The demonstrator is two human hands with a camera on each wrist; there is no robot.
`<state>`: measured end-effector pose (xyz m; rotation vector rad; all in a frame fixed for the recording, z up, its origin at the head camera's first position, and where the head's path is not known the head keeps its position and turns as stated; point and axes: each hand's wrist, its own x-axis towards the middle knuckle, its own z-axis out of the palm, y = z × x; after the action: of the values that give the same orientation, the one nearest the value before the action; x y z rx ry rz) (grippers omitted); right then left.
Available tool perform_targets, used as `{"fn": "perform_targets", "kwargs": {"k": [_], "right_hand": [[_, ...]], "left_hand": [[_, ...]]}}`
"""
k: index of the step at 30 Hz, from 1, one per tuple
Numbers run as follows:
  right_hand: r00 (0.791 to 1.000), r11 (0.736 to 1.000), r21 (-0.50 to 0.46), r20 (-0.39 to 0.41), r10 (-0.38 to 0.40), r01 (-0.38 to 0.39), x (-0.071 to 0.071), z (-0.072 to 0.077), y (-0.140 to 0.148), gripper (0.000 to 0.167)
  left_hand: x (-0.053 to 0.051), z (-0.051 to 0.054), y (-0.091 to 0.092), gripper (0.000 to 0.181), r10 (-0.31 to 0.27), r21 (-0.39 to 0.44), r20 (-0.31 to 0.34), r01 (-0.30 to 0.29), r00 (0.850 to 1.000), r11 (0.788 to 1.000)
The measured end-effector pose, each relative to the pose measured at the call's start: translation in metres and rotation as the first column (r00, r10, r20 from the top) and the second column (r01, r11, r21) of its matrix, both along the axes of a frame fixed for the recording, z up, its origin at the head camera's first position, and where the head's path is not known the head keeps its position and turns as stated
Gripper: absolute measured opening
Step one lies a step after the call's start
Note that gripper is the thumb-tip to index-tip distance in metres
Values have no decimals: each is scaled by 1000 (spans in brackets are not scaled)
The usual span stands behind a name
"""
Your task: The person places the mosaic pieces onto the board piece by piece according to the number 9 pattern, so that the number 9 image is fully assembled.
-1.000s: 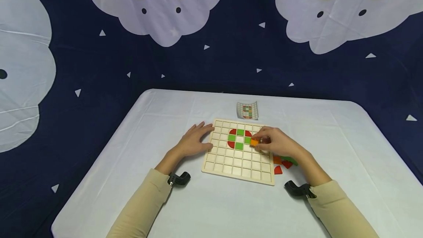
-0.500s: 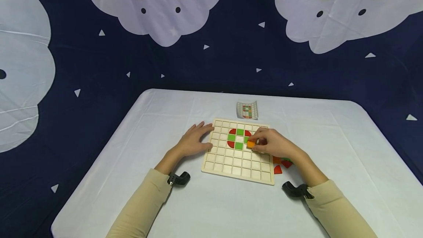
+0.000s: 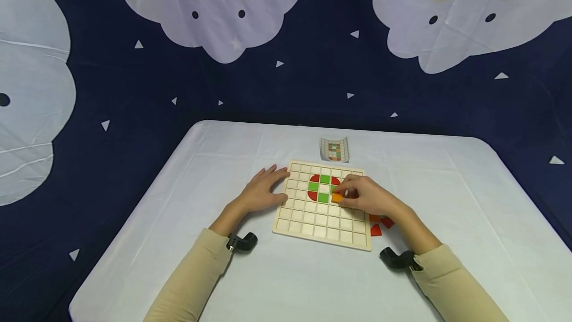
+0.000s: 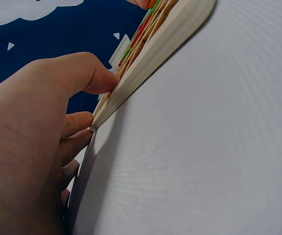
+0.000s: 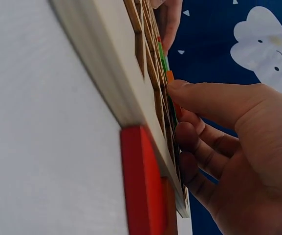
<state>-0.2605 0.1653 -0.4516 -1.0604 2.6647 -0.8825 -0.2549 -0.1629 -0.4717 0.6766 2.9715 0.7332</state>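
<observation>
A wooden grid board point(image 3: 308, 216) lies on the white table, with green squares and red rounded pieces set around one bare cell in its upper part. My left hand point(image 3: 263, 190) rests against the board's left edge, thumb and fingers spread; the left wrist view shows the thumb point(image 4: 99, 78) on the rim. Over the board's right half, my right hand point(image 3: 371, 195) pinches an orange piece point(image 3: 337, 198) between thumb and fingers, at the cell right of the lower green square point(image 3: 323, 198). The right hand covers the board's upper right part.
A small pattern card point(image 3: 334, 150) lies behind the board. Loose red pieces point(image 3: 376, 230) and an orange one point(image 3: 374, 218) lie along the board's right edge, partly below the right forearm. A dark cloth with clouds hangs behind the table.
My right hand has moved slightly left and toward the near side with the orange piece, from beside the green square on the right to the cell below it. The left hand stays put.
</observation>
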Motion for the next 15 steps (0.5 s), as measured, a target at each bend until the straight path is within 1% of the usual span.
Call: {"fn": "perform_targets", "kwargs": {"k": [6,15], "right_hand": [[1000,1000,9,-22,12,-12,0,-2,-1,29],[1000,1000,2,-24,20,-20,0,-3,-2,29]], "left_hand": [[0,-1,0,69,1,-2,1,-1,1000,1000],[0,-1,0,68,-6,-2,-11,6,1000,1000]]}}
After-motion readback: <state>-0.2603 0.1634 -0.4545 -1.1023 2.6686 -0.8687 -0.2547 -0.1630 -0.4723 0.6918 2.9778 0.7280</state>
